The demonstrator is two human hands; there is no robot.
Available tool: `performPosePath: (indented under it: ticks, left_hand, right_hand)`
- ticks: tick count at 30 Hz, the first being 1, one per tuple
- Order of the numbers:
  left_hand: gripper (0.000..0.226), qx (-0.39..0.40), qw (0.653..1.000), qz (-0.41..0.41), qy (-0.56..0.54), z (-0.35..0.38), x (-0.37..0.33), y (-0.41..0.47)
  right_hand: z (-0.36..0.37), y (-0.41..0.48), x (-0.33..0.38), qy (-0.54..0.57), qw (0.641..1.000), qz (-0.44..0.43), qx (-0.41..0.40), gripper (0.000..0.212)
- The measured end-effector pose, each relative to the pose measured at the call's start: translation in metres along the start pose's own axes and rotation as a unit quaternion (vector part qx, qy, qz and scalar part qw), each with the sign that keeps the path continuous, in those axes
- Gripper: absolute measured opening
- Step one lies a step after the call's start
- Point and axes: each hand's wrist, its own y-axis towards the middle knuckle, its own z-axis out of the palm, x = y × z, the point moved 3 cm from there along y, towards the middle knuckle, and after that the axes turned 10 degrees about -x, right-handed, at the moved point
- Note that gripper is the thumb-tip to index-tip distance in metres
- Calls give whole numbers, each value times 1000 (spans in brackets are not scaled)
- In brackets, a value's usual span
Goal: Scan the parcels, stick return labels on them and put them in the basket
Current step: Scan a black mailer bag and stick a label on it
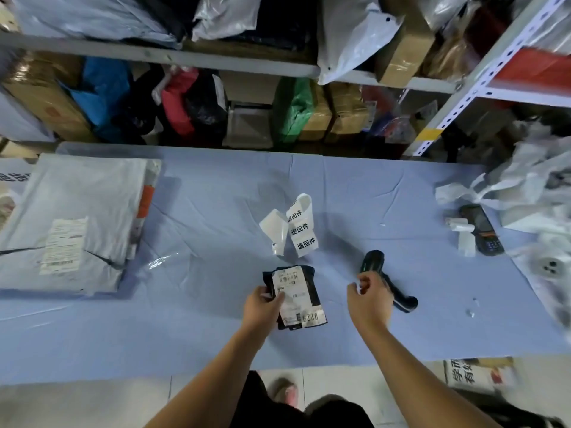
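My left hand (pixel 262 307) grips the parcel (pixel 298 293) — scanning stage, I judge. Right hand (pixel 369 296) curls beside the scanner (pixel 397 293), hold unclear — grasp it next.

The table (pixel 200 319) is covered with a pale blue cloth (pixel 370 186). At its right a black handheld terminal (pixel 485 233) is laid beside crumpled white plastic (pixel 531 186) — metal shelving (pixel 482 84) is seen beyond.

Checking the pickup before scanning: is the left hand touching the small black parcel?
Touching. The head view shows the left hand gripping the left edge of the small black parcel.
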Motion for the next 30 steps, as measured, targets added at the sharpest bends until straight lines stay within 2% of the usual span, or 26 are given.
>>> performPosePath:
  ticks: [2,6,8,11,14,16,18,19,22,25,30]
  left_hand:
    - [14,-13,1000,2,10,4,-2,1]
    - [21,-17,1000,-13,18,14,-2,-1]
    - [20,-26,999,-14,14,20,-2,-2]
    - [19,-63,998,-8,13,29,-5,-12]
    - [18,-105,994,-2,-2,38,-8,-23]
    - [16,-137,991,1,-12,44,-9,-29]
    - [15,-169,985,-2,-21,50,-9,-34]
    - [13,-181,983,-4,-22,51,-8,-34]
    - [12,-199,979,2,-36,59,-11,-39]
    - [14,-205,978,11,-41,63,-12,-42]
    - [17,-202,979,18,-32,62,-11,-43]
  right_hand:
    - [-12,21,-13,-49,998,8,-28,25]
    - [-19,51,-42,-211,977,0,21,62]
    - [-14,66,-53,-263,962,-46,53,59]
    - [-11,83,-59,-290,946,-105,101,40]
    - [-9,92,-59,-305,930,-150,138,37]
    - [-12,95,-54,-250,944,-147,159,29]
    - [-18,93,-44,-154,955,-139,213,16]
    - [-19,89,-38,-98,954,-130,253,11]
    - [-35,78,-18,19,928,-84,363,19]
    - [-49,68,-1,35,910,-89,403,24]
    - [-67,60,9,70,902,-64,422,22]
